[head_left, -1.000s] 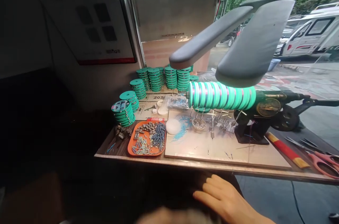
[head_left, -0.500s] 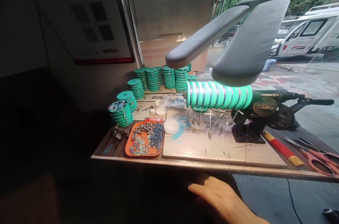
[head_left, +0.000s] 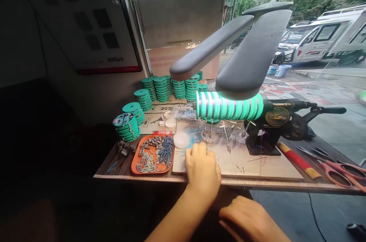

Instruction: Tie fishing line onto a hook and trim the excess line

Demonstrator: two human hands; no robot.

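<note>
My left hand [head_left: 203, 167] rests over the front of the pale board [head_left: 268, 167], back upward and fingers curled down. Its fingertips are hidden, so what they hold, if anything, does not show. Just beyond lie light blue strands [head_left: 193, 141], a white round disc [head_left: 181, 140] and a small dish of beads [head_left: 209, 136]. Lower right, my right hand [head_left: 246, 215] is in front of the table edge, fingers bent inward and closed. Whatever lies between them is out of sight.
An orange tray [head_left: 134, 167] holds weights and small tubes. A hand-cranked winder [head_left: 277, 116] carries a row of green spools [head_left: 228, 105]. Scissors [head_left: 334, 171] and a red-yellow strip [head_left: 299, 160] lie right. Stacked green spools [head_left: 126, 127] stand left, and a grey lamp [head_left: 243, 51] overhangs.
My left hand has come into view and onto the board. My right hand has shifted slightly right and down, its fingers now more curled. The view has tilted a little.
</note>
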